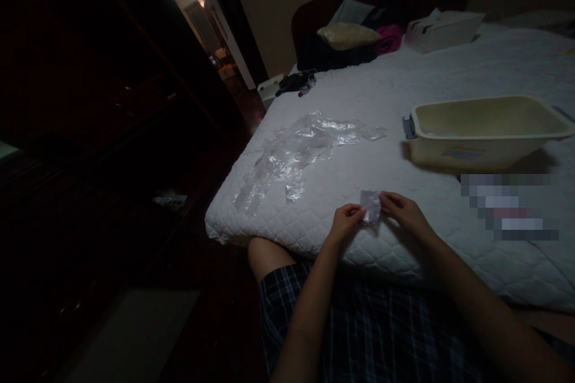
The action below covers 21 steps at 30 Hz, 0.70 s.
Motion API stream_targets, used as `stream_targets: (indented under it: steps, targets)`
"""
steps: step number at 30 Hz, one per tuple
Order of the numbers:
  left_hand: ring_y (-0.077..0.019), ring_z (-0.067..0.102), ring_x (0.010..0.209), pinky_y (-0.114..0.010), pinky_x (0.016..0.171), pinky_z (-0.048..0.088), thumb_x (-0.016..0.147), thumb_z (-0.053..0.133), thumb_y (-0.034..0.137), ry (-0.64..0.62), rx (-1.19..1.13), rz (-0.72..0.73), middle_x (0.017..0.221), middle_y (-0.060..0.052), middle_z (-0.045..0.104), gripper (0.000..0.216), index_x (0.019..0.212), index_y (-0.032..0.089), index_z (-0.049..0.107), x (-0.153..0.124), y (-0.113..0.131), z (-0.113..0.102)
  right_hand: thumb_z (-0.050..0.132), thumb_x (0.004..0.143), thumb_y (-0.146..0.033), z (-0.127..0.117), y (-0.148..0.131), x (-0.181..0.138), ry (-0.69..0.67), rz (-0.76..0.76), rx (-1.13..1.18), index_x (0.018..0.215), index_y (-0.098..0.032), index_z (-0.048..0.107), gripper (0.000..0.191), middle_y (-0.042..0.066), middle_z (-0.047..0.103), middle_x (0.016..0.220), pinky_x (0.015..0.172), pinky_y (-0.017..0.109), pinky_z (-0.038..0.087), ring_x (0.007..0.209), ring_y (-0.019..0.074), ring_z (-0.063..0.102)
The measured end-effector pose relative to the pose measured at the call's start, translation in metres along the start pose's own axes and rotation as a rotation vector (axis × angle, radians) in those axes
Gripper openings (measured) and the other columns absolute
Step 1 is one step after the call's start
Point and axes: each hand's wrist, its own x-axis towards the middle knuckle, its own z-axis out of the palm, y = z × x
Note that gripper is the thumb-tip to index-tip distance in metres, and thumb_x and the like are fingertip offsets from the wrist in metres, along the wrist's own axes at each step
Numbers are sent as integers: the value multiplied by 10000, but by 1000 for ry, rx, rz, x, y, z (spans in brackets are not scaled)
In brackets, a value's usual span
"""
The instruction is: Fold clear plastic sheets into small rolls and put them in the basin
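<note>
Between my two hands is a small clear plastic bag [371, 208], crinkled and shiny, held just over the front edge of the bed. My left hand [347, 221] pinches its left side, fingers closed. On the other side, my right hand [404, 210] grips the upper right edge between thumb and fingers. Whether anything is inside the bag I cannot make out. Farther back on the white quilted mattress cover [359, 170] lies a loose spread of clear plastic bags [296, 152], several of them overlapping.
A cream plastic tub [476, 152] with grey handles stands on the bed at right, near a blurred-out item [512, 206]. A white box [444, 30], a beige pillow [348, 36] and a rolled magenta cloth [389, 40] sit by the headboard. Dark furniture fills the left.
</note>
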Motion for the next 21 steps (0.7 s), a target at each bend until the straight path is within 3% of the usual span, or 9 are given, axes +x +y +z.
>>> stream_targets:
  steps: [6,13,21]
  targets:
    - [-91,528,574,-234,591,409,517,823,510,26,49,3,598,4,609,456,710,125,672,-4,6,3,783,563,-584,-1,-3,-4,-24,12,14,782,-180,708,465,63,706,743,618,360,546,650,202,644]
    - [-86,524,532,-233,574,421,533,814,508,51,63,6,565,10,603,439,699,128,669,-6,9,10,759,581,-593,-5,-7,1,-40,18,-36,783,-171,712,470,74,705,747,636,358,525,654,203,632]
    - [-98,548,551,-233,559,448,593,781,516,-33,148,42,630,-11,641,433,750,127,674,22,15,44,725,588,-650,-46,-26,22,-12,-31,-99,760,-165,711,514,81,700,723,598,348,528,650,216,640]
